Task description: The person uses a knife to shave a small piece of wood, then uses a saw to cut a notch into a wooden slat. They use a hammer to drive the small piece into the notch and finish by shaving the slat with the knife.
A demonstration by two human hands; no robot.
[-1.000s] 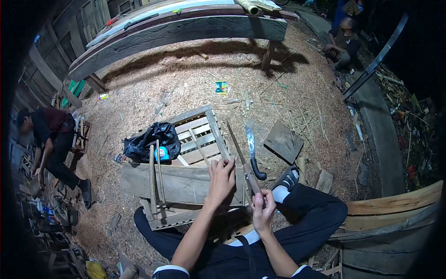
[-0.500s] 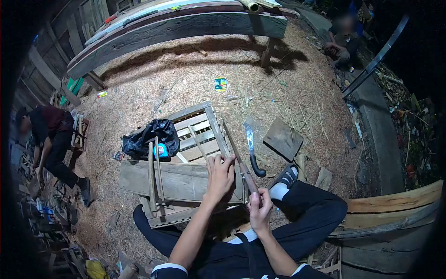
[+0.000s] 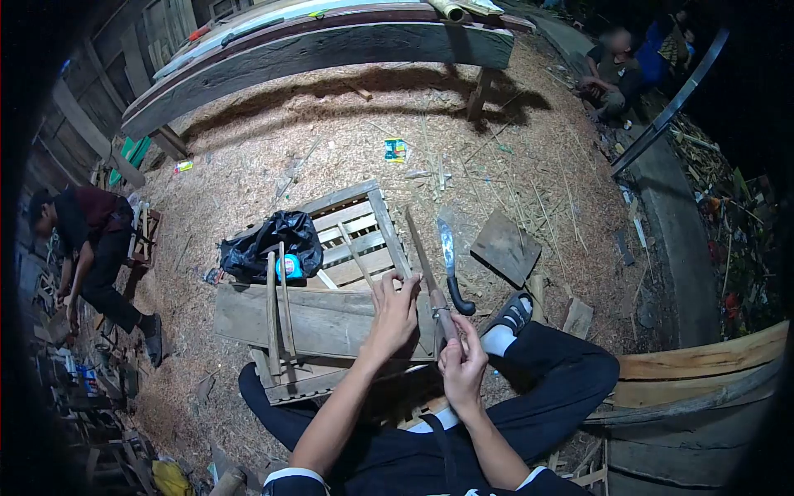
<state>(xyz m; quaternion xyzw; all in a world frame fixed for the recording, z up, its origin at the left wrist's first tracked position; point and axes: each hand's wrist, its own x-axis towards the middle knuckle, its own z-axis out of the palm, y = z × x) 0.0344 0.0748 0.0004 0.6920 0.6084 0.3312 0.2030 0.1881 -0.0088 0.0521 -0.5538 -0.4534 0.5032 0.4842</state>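
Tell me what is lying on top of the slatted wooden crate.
On the slatted wooden crate lie a crumpled black plastic bag, a blue tape measure beside it, and thin wooden sticks across the thick grey plank. The bag hides whatever is beneath it.

text: none legible | packet on sawdust: bright printing, too small to read | tape measure on crate: label blurred, no words made out | knife: no marks seen | planks: no signs or numbers
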